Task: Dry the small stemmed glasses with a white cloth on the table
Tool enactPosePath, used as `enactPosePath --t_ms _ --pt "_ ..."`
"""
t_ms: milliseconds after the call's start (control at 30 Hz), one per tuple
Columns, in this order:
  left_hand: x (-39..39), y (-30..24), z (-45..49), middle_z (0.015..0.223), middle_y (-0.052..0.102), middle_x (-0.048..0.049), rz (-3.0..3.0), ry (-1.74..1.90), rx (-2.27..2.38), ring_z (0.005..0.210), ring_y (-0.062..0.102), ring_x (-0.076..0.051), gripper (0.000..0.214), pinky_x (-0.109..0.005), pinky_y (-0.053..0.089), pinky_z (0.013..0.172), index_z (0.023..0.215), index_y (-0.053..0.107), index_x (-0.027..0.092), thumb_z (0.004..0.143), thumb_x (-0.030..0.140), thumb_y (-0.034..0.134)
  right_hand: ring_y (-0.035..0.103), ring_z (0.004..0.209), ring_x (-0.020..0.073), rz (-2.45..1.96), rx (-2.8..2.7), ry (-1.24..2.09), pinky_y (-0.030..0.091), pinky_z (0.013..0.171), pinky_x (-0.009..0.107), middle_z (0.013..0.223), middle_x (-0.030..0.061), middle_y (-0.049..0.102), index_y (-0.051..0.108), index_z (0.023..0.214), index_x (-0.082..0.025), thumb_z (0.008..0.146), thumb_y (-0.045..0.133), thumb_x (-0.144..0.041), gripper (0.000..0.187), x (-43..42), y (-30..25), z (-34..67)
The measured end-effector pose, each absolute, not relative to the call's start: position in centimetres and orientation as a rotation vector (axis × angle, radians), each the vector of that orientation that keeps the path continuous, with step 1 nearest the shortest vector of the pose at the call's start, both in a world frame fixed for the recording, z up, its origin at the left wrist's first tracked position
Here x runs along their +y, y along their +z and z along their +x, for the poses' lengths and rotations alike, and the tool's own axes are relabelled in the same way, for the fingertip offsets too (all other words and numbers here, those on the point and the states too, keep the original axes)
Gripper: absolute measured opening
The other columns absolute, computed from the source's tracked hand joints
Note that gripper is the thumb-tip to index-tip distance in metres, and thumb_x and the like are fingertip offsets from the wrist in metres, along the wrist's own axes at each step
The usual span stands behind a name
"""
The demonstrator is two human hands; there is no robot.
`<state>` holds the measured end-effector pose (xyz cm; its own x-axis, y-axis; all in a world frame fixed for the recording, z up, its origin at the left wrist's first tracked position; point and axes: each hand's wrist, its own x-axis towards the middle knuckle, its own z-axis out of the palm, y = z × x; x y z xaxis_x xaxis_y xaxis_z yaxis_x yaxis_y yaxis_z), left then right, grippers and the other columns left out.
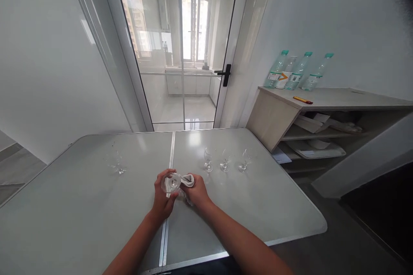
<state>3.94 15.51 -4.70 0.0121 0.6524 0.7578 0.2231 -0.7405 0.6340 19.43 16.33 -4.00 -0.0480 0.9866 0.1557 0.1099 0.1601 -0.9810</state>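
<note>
My left hand [164, 190] is closed around a clear stemmed glass [173, 182], whose round foot faces me. Bunched in my right hand [196, 192] is a whitish cloth [187, 180], pressed against the side of the glass. Part of the cloth hangs below my fingers. Both hands are above the middle of the table, near its metal seam. Beyond them to the right stand three small stemmed glasses in a row: one glass [208, 166], a second [225, 166] and a third [242, 166]. Another clear glass [120, 170] is on the left half of the table.
The pale table [129, 232] has a metal rim. Right of it, a wooden shelf unit [280, 116] carries several plastic bottles [295, 75] and a yellow-and-red box cutter [302, 100]. A glass door [193, 111] with a black handle [226, 75] stands behind the table.
</note>
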Motion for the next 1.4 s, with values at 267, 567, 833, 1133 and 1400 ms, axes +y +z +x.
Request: enactPosePath --t_ms 267,567,833,1133,1400 --pt "16.5 -3.5 3.5 0.122 0.057 -0.0129 1.705 1.958 1.103 0.11 0.059 -0.028 0.059 -0.041 0.049 0.086 0.131 0.047 0.023 0.087 0.056 0.068 0.059 0.079 0.0158 -1.189 -1.958 0.611 0.043 0.07 0.024 0.101 0.0033 0.062 0.062 0.085 -0.02 0.064 0.061 -0.012 0.022 14.5 -1.2 20.5" --pt "16.8 -3.6 3.3 0.12 0.059 -0.0113 1.821 1.838 1.226 0.112 0.06 -0.029 0.062 -0.044 0.051 0.089 0.133 0.048 0.023 0.084 0.052 0.073 0.07 0.091 0.0231 -1.18 -2.656 0.35 0.052 0.076 0.033 0.153 0.0054 0.049 0.048 0.14 -0.031 0.075 0.062 -0.026 0.067 12.4 1.0 20.4" --pt "16.2 -3.4 3.8 0.125 0.062 -0.0104 1.867 1.643 1.243 0.114 0.065 -0.028 0.059 -0.048 0.051 0.099 0.134 0.05 0.025 0.084 0.042 0.077 0.071 0.096 0.026 -1.21 -2.675 0.292 0.053 0.079 0.034 0.132 0.01 0.065 0.061 0.127 -0.024 0.077 0.064 -0.023 0.05 12.3 0.8 20.2" --pt "15.7 -2.0 4.5 0.123 0.068 -0.0088 1.93 1.446 1.261 0.115 0.069 -0.028 0.057 -0.048 0.051 0.101 0.13 0.05 0.026 0.083 0.036 0.079 0.073 0.088 0.0251 -1.415 -2.617 0.319 0.052 0.077 0.032 0.113 0.0138 0.074 0.07 0.112 -0.018 0.081 0.063 -0.021 0.032 12.3 -0.2 19.7" --pt "15.3 -1.7 5.2 0.137 0.062 -0.0109 1.898 1.373 1.176 0.123 0.065 -0.029 0.061 -0.051 0.048 0.104 0.139 0.046 0.03 0.086 0.036 0.076 0.075 0.084 0.0263 -1.53 -2.566 0.343 0.053 0.074 0.033 0.113 0.0159 0.075 0.071 0.114 -0.018 0.081 0.062 -0.019 0.034 11.6 -0.3 20.0"
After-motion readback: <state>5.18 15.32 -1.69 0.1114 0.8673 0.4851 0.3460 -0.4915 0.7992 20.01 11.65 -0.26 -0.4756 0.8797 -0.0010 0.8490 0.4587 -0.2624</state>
